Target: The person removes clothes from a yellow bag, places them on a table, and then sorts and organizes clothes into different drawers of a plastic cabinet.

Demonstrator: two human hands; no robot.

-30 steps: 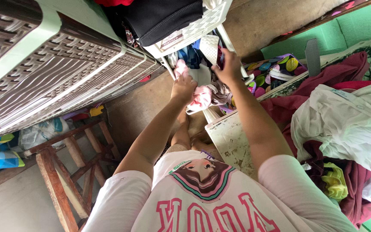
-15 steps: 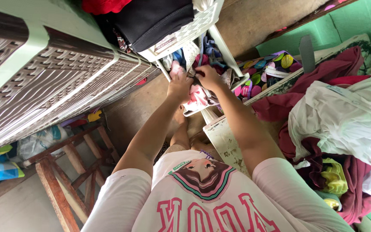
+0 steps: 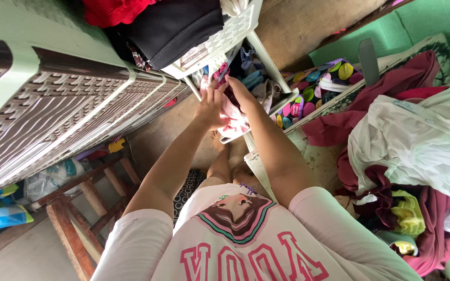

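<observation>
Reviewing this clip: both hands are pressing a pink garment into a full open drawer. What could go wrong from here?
1. The open drawer already looks crammed, so the pink garment under the left hand and right hand might bunch at the front edge and perhaps spill out.
2. The white basket of dark clothes sits just above the hands; a knock could shift it.

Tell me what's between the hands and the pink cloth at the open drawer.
Nothing visible. The left hand lies flat on the pink cloth, and the right hand touches it from above, at the edge of the open white drawer. Other clothes sit deeper in the drawer, not between.
</observation>
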